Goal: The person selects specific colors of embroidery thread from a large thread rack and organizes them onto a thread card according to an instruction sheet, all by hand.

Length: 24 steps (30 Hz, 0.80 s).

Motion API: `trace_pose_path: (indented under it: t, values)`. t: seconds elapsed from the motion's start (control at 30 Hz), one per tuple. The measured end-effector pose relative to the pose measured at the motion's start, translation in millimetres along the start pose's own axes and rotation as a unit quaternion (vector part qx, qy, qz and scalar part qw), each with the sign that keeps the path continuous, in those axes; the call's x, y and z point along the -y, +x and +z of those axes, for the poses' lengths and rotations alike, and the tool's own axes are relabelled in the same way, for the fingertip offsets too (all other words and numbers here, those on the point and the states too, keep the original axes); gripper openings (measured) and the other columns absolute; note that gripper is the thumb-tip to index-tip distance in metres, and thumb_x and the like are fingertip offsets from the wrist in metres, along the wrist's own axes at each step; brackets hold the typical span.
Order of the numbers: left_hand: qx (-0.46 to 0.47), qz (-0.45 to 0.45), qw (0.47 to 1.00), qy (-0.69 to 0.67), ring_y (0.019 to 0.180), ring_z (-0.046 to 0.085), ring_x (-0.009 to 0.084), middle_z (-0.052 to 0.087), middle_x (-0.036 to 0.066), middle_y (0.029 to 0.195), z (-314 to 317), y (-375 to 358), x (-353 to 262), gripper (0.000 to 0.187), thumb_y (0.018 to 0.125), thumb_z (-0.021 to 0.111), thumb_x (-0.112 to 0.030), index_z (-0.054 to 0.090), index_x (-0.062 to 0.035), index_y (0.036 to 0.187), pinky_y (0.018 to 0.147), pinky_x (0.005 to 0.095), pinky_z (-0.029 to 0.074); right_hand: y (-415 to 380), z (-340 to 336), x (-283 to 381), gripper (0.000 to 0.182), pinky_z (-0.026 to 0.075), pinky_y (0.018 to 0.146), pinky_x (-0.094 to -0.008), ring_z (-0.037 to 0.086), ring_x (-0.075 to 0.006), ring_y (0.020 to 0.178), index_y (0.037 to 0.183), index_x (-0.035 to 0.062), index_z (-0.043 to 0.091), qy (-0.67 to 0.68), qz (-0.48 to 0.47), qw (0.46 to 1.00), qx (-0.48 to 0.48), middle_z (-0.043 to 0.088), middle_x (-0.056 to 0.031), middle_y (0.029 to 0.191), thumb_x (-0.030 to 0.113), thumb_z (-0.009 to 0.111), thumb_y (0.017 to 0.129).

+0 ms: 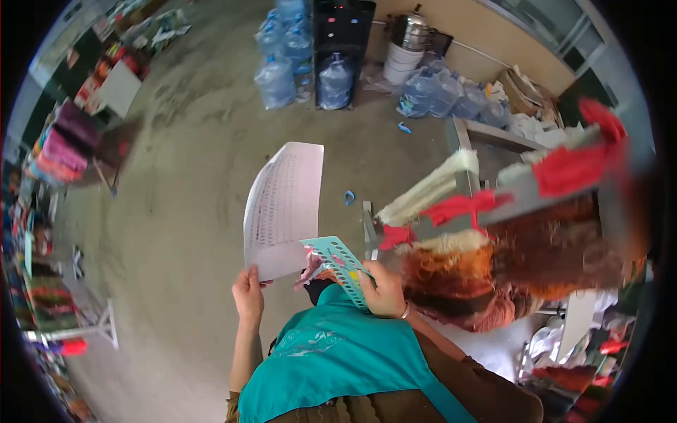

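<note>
My left hand (pixel 249 295) pinches the lower left corner of a sheaf of white paper (pixel 285 211) covered in rows of print. The paper stands up in front of me and bends a little along its left side. In my right hand (pixel 383 290) is a turquoise card (pixel 337 264) with a row of holes along each long edge. Its thumb lies over the card's face. Short strands of pink and other colours show at the card's left edge, partly hidden. Below both hands is the teal apron (pixel 338 345) that I wear.
To the right, a metal frame (pixel 462 158) carries red cloth ties (pixel 469 206) and hanks of brown-orange yarn (pixel 451 271). Blue water bottles (pixel 275 81) stand at the back beside a black rack (pixel 342 35). Coloured yarn bundles (pixel 67 144) hang at the left. A blue ring-shaped scrap (pixel 349 197) lies on the concrete floor.
</note>
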<state>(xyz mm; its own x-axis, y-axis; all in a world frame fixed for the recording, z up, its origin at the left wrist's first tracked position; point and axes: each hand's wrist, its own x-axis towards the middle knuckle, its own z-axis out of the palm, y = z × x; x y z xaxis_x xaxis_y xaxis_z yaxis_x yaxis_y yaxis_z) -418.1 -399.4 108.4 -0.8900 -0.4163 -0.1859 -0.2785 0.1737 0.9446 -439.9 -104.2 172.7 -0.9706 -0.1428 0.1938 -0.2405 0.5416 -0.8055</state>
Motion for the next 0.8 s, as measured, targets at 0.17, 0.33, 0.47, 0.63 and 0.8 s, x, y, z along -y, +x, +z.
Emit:
trace_pose_path:
  t: [0.17,0.33,0.47,0.63,0.8]
  values:
    - [0.056,0.009,0.998,-0.039,0.066,0.068,0.0153,0.067,0.008,0.075,34,127,-51,0.036,0.104,0.050,-0.027,0.063,0.0043,0.090,0.061,0.0283,0.051,119,-2,9,0.019,0.052,0.064,-0.0376,0.068,-0.0348,0.076,0.107,0.0013,0.065,0.018,0.023,0.998,-0.061,0.067,-0.0203,0.087,0.008,0.064,0.090]
    - [0.102,0.049,0.994,0.003,0.064,0.067,0.0163,0.067,0.008,0.074,61,240,-70,0.036,0.104,0.051,-0.026,0.060,0.0042,0.088,0.059,0.0285,0.051,193,-10,-14,0.023,0.053,0.064,-0.0367,0.068,-0.0341,0.076,0.109,0.0011,0.065,-0.023,0.008,0.990,-0.138,0.067,-0.0193,0.087,0.005,0.064,0.087]
    - [0.157,0.022,0.987,-0.022,0.062,0.068,0.0173,0.069,0.009,0.076,110,321,-77,0.034,0.104,0.051,-0.027,0.061,0.0031,0.091,0.057,0.0280,0.050,248,-17,-39,0.024,0.053,0.066,-0.0356,0.069,-0.0326,0.077,0.109,0.0013,0.066,-0.040,0.069,0.973,-0.215,0.068,-0.0183,0.089,0.003,0.062,0.086]
    - [0.269,0.021,0.963,0.002,0.062,0.068,0.0178,0.069,0.011,0.077,200,435,-114,0.034,0.104,0.050,-0.027,0.062,0.0029,0.095,0.056,0.0279,0.051,325,-31,-77,0.021,0.054,0.066,-0.0376,0.068,-0.0329,0.077,0.108,0.0040,0.066,-0.073,0.127,0.933,-0.328,0.068,-0.0170,0.092,0.006,0.061,0.088]
    - [0.407,0.078,0.909,0.034,0.062,0.066,0.0165,0.069,0.010,0.077,313,539,-188,0.035,0.104,0.050,-0.027,0.061,0.0047,0.094,0.058,0.0290,0.052,405,-60,-100,0.021,0.051,0.063,-0.0291,0.065,-0.0201,0.068,0.110,0.0014,0.066,-0.066,0.196,0.869,-0.449,0.068,-0.0161,0.089,0.003,0.061,0.089]
